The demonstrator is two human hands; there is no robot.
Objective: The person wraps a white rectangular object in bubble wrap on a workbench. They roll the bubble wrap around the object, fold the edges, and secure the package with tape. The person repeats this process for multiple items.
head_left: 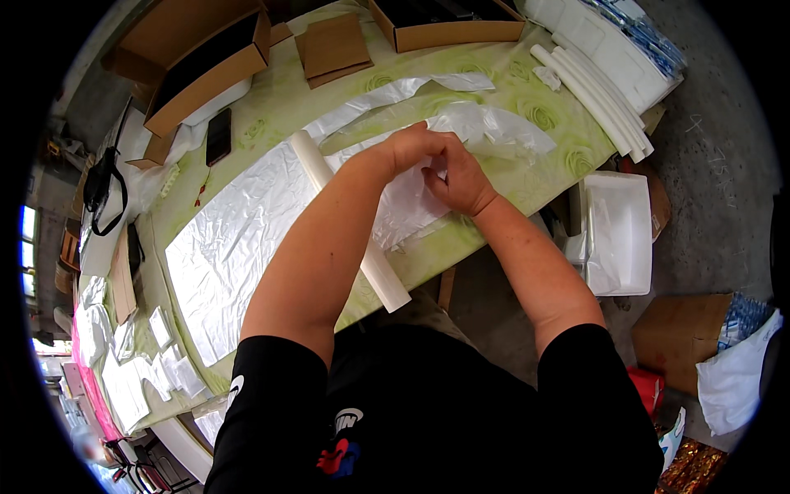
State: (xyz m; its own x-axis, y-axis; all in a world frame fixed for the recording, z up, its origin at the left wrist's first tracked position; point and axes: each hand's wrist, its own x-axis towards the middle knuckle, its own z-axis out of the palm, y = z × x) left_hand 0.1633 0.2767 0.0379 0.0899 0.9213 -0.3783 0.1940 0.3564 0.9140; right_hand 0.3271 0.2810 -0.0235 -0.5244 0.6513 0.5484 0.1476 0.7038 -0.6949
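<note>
My left hand point(409, 148) and my right hand point(466, 183) meet above a shiny white plastic sheet point(255, 222), near the table's front edge. Both are closed, fingers bent in and thumb of the right curled. What the fingers hold, if anything, is hidden; crumpled film shows just beneath and beyond them. Under my left forearm a white tube point(384, 280) lies across the sheet, its near end sticking out past the table edge. A long strip of the film point(362, 103) stretches along the far side.
Cardboard boxes point(403, 37) stand at the back, with brown cardboard pieces point(333, 51) and a dark phone point(219, 136) nearby. Several white tubes point(597, 103) lie at the right end beside white foam point(592, 49). A white bin point(621, 235) is right of the table.
</note>
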